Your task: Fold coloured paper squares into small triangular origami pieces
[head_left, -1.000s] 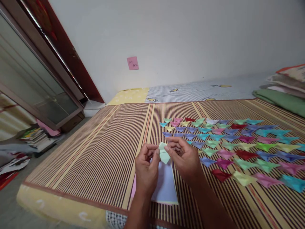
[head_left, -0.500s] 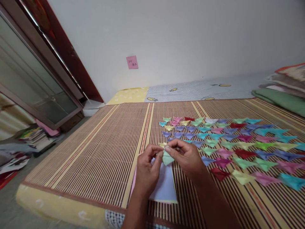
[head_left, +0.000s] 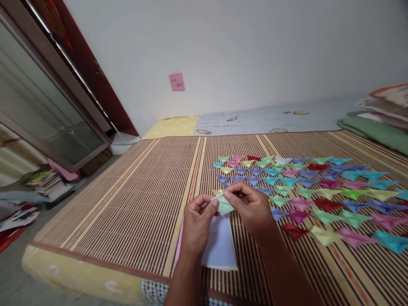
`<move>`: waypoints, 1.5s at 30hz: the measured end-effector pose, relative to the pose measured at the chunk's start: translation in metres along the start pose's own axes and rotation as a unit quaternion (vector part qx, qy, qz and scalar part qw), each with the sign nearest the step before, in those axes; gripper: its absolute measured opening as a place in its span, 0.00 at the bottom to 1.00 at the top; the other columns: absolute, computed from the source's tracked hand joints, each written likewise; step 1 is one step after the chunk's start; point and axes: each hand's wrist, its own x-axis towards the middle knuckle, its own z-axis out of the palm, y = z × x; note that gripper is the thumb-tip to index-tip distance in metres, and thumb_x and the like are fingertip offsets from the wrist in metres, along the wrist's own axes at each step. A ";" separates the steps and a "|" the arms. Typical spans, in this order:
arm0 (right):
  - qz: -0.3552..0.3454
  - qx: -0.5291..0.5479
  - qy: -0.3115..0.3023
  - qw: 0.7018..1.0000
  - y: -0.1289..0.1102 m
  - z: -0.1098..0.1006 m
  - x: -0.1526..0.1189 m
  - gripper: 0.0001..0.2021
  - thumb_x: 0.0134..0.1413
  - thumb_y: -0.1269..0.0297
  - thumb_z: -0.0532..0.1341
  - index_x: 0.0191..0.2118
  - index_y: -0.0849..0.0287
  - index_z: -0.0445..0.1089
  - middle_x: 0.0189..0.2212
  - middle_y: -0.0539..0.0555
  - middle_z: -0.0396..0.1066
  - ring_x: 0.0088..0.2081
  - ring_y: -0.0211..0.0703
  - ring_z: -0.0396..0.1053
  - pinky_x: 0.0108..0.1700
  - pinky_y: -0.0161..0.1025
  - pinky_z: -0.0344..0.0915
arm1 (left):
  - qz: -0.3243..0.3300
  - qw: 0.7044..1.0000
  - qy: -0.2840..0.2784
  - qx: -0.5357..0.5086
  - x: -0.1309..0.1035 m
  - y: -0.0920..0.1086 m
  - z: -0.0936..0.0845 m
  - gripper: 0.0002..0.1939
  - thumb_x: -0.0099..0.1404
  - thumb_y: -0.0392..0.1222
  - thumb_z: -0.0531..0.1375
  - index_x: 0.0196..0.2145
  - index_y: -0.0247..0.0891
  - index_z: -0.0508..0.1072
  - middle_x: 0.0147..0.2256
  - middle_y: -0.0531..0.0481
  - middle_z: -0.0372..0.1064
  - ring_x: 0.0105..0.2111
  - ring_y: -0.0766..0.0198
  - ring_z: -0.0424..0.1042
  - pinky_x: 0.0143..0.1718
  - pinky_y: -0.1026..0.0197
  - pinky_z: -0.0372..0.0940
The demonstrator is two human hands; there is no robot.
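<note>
Between my two hands is a small piece of pale green folded paper [head_left: 225,206], held above the mat. My left hand [head_left: 198,221] pinches its left side between thumb and fingers. The right side is gripped by my right hand [head_left: 250,208], thumb in front and fingers curled behind. Below them lies a stack of square paper sheets [head_left: 219,248], lavender on top, with pink and pale yellow edges showing; my left hand and wrist cover part of it. To the right, rows of folded paper shapes [head_left: 328,205] in many colours rest on the mat.
A striped bamboo mat [head_left: 127,204] covers the bed. Folded bedding, including a green piece [head_left: 376,134], is piled at the far right. A pink note [head_left: 176,81] is stuck on the wall [head_left: 255,55]. Books [head_left: 47,185] and papers lie low at the left, beside a glass-panelled door [head_left: 54,97].
The green folded paper has turned slightly, and its upper edge now shows as a straight strip between my fingertips. Both hands have shifted only a little and keep their hold.
</note>
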 end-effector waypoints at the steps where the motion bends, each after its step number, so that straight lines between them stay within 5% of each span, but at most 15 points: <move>1: 0.005 0.010 -0.004 1.000 0.000 0.000 0.000 0.06 0.59 0.62 0.66 0.32 0.56 0.74 0.26 0.49 0.72 0.29 0.40 0.68 0.32 0.37 0.64 | 0.003 1.000 -0.002 -0.002 0.000 0.001 0.000 0.13 0.59 0.48 0.70 0.27 0.35 0.77 0.24 0.52 0.71 0.27 0.66 0.69 0.32 0.64 0.63; 9: 0.047 0.048 -0.067 0.995 0.002 0.001 0.003 0.08 0.55 0.61 0.67 0.28 0.57 0.75 0.24 0.48 0.69 0.29 0.40 0.66 0.33 0.38 0.63 | -0.039 0.998 -0.050 0.010 0.001 0.001 -0.003 0.15 0.56 0.49 0.72 0.26 0.35 0.78 0.23 0.53 0.69 0.24 0.68 0.65 0.29 0.65 0.60; 14: 0.095 0.071 -0.065 0.991 0.002 -0.001 0.004 0.17 0.63 0.51 0.61 0.31 0.58 0.75 0.26 0.51 0.72 0.29 0.41 0.68 0.33 0.38 0.65 | -0.015 0.999 0.033 0.004 0.002 -0.004 -0.010 0.14 0.57 0.49 0.72 0.25 0.35 0.78 0.22 0.54 0.69 0.24 0.69 0.64 0.28 0.66 0.60; 22: 0.103 0.012 -0.102 0.989 -0.002 0.003 0.001 0.11 0.56 0.57 0.65 0.27 0.58 0.72 0.22 0.48 0.70 0.25 0.39 0.65 0.28 0.36 0.62 | -0.014 0.995 0.094 -0.035 0.004 -0.010 -0.012 0.14 0.55 0.48 0.73 0.28 0.35 0.79 0.25 0.54 0.72 0.24 0.69 0.66 0.28 0.66 0.62; 38: 0.035 -0.041 -0.105 0.993 -0.006 0.006 0.001 0.11 0.59 0.61 0.62 0.26 0.58 0.69 0.22 0.46 0.64 0.26 0.38 0.61 0.29 0.36 0.57 | 0.010 0.998 0.044 -0.036 0.003 -0.010 -0.014 0.13 0.61 0.48 0.70 0.29 0.34 0.78 0.25 0.53 0.72 0.26 0.67 0.67 0.30 0.66 0.62; 45: 0.057 -0.015 -0.099 0.993 -0.003 0.005 0.001 0.07 0.57 0.61 0.65 0.37 0.59 0.77 0.28 0.49 0.71 0.30 0.41 0.67 0.33 0.37 0.62 | 0.040 0.991 -0.022 0.125 0.000 0.002 -0.016 0.17 0.66 0.48 0.65 0.24 0.36 0.71 0.22 0.55 0.64 0.25 0.67 0.61 0.29 0.65 0.58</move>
